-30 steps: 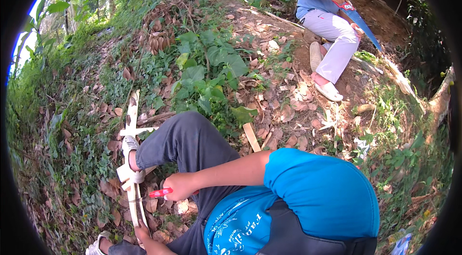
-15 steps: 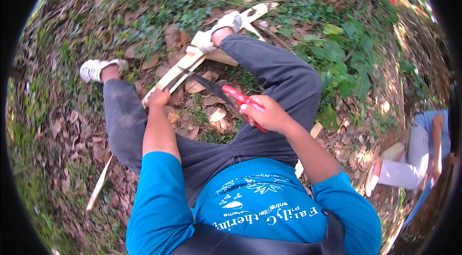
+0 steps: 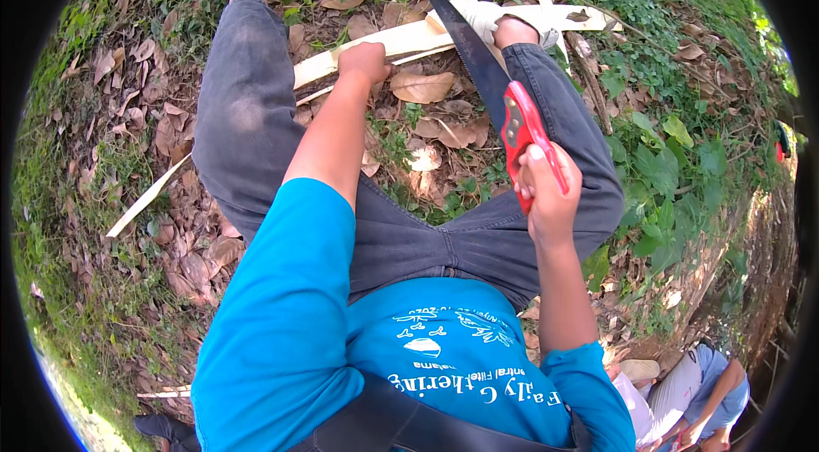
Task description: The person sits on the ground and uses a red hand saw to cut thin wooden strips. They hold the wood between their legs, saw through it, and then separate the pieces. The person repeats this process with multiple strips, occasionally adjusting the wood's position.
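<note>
My right hand [image 3: 550, 187] is closed around the red handle of a hand saw [image 3: 478, 59]. Its dark toothed blade is raised and points up and away, passing in front of my right shoe on the far side. A pale wooden strip [image 3: 317, 69] lies low over the leaf litter between my feet. My left hand [image 3: 364, 62] is wrapped round that strip in a fist. A thinner pale sliver runs along the near side of the strip. My right white shoe [image 3: 485, 23] rests against the wood, beside more pale lengths [image 3: 584, 18] that cross at the far right.
Dry leaves [image 3: 424, 87] and green plants [image 3: 661, 153] cover the ground. A loose wooden stick [image 3: 149, 196] lies left of my left leg. At the lower right another person [image 3: 712, 388] sits close by. A dark-clothed leg [image 3: 166, 428] shows at the lower left.
The saw has come away from the strip and swung upright in my right hand. My left hand has shifted along the wood. My left leg has stretched farther out, and the view has turned.
</note>
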`<state>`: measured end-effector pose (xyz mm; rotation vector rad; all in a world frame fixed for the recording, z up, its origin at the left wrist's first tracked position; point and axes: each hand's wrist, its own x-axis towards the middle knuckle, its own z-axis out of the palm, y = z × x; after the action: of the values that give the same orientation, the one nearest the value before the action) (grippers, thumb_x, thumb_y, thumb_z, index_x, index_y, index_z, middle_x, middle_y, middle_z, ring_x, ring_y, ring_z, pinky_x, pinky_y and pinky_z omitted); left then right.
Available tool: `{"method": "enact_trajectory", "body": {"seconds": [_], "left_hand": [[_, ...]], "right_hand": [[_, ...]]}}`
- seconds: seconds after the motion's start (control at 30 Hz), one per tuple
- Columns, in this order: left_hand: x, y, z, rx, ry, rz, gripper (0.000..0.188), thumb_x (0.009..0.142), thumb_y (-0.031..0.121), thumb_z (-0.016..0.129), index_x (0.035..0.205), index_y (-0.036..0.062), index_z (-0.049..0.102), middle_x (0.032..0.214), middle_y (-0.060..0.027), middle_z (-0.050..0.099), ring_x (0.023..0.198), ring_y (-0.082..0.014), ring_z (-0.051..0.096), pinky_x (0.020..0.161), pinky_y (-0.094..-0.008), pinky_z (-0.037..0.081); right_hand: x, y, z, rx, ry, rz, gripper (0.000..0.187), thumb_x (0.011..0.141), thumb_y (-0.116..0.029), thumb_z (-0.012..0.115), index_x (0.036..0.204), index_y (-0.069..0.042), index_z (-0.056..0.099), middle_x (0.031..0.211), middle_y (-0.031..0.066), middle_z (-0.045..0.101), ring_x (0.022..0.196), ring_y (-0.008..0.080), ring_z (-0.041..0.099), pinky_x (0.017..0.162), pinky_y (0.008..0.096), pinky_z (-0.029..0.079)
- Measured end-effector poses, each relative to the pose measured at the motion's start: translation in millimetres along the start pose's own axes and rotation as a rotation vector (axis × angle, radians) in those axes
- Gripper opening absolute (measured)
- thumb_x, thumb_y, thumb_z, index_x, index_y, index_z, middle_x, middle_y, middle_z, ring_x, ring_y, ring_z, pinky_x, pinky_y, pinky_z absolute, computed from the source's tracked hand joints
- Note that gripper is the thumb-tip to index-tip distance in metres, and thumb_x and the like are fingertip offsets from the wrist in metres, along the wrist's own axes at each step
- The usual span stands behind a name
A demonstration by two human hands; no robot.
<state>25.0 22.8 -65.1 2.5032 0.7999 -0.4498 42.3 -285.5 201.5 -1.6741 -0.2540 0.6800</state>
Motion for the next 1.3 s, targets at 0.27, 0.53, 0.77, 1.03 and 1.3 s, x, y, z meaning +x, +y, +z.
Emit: {"method": "enact_trajectory", "body": {"seconds": [0.27,0.53,0.77,1.03,1.3], "left_hand": [[5.3,-2.6,-7.9,-0.052,-0.079,-0.088,0.039,0.084,0.037,0.078,0.108,0.0056,0.077,0.111,-0.0165,0.076,0.102,-0.0344,0.073,0.087,-0.0456,0.059],[-6.0,10.3,-19.7,-0.034,-0.097,-0.092,0.031,0.086,0.028,0.076,0.111,0.0106,0.079,0.115,-0.014,0.076,0.105,-0.0322,0.074,0.088,-0.0425,0.06],[-2.3,0.8,-6.4,-0.054,-0.06,-0.098,0.033,0.084,0.032,0.077,0.11,0.0111,0.078,0.111,-0.0134,0.076,0.102,-0.0331,0.074,0.086,-0.0452,0.06],[-2.7,4.6,-7.4,-0.03,-0.051,-0.097,0.033,0.085,0.033,0.076,0.112,0.0134,0.078,0.112,-0.0132,0.076,0.103,-0.0333,0.073,0.087,-0.0452,0.06],[-2.4,4.4,-7.8,-0.036,-0.068,-0.096,0.035,0.085,0.034,0.076,0.115,0.0151,0.077,0.114,-0.012,0.076,0.105,-0.033,0.073,0.088,-0.0455,0.06]], "right_hand": [[38.2,66.5,25.5,-0.261,-0.048,-0.074,0.031,0.101,-0.021,0.069,0.078,-0.003,0.061,0.063,-0.0056,0.047,0.059,0.0035,0.039,0.052,0.0268,0.031],[27.7,74.8,26.5,-0.424,-0.031,-0.158,0.029,0.1,-0.021,0.071,0.079,-0.002,0.062,0.062,-0.0035,0.047,0.058,0.0061,0.041,0.052,0.029,0.034],[1.3,50.2,14.9,-0.391,-0.078,0.011,0.026,0.101,-0.02,0.07,0.083,-0.002,0.063,0.064,-0.0025,0.049,0.059,0.0061,0.042,0.053,0.0286,0.035],[-44.4,-22.5,-18.4,-0.478,-0.075,0.133,0.027,0.103,-0.02,0.068,0.082,-0.004,0.06,0.068,-0.008,0.045,0.064,0.0008,0.037,0.055,0.0236,0.03],[-53.7,-20.4,-9.4,-0.389,-0.06,0.167,0.03,0.103,-0.025,0.069,0.083,-0.003,0.061,0.07,-0.006,0.052,0.064,0.0015,0.042,0.056,0.0219,0.032]]}}
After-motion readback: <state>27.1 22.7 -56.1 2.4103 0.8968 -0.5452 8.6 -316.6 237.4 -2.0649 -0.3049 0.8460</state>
